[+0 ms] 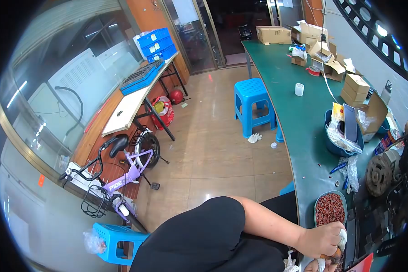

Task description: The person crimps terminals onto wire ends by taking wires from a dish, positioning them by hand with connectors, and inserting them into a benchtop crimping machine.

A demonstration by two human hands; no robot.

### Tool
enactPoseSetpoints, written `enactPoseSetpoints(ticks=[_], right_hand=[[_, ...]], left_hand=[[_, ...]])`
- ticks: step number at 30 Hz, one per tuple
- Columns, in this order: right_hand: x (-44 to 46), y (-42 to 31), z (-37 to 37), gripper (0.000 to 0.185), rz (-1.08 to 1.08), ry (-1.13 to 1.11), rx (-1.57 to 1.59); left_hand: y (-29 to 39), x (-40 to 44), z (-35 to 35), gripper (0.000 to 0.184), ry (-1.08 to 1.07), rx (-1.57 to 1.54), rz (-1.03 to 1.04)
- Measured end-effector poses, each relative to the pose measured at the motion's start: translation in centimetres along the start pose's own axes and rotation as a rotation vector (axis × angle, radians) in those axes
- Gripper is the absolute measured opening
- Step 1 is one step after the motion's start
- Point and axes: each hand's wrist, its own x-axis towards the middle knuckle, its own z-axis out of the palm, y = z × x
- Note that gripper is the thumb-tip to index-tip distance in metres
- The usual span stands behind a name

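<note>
My left hand (324, 240) reaches across from the middle, fingers curled and pressed together, white coverings on some fingertips. Whatever it pinches is hidden. Just beyond it lies a pale green tray (316, 217) filled with small reddish-brown pieces (330, 207). At the bottom edge, my right hand (313, 266) shows only in part, close below the left one. Its visible fingers look bent together, and I cannot make out what they hold. More reddish-brown pieces lie by the hands. A dark machine with a round grey wheel (380, 176) stands to the right.
The green table (283, 86) carries a blue basket (344, 147), a white tape roll (299, 89), blue pens (338, 167) and cardboard boxes (274, 35). Blue stools (250, 93) stand beside it. A purple bicycle (131, 174) leans near the left bench (118, 120). A white glove (255, 138) lies on the floor.
</note>
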Motion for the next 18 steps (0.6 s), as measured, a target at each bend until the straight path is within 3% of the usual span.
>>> enactPoseSetpoints(ticks=[7,10,12,15,18], right_hand=[[-0.5,0.1,-1.8,0.018,-0.011,-0.065,0.033],[-0.2,1.0,-1.6,0.02,-0.008,-0.189,0.022],[0.3,1.2,-1.4,0.023,0.021,-0.268,0.01],[1.1,0.9,-1.5,0.031,0.007,-0.333,-0.252],[2.1,0.7,-2.1,0.038,0.032,-0.398,-0.208]], left_hand=[[0.9,1.6,0.4,0.016,-0.006,-0.026,0.027],[1.2,2.1,0.3,0.018,0.076,-0.014,-0.049],[1.2,1.9,0.1,0.02,-0.007,-0.167,-0.28],[0.7,1.3,0.1,0.022,0.027,-0.21,-0.455],[1.3,2.0,-1.5,0.025,0.068,-0.212,-0.434]])
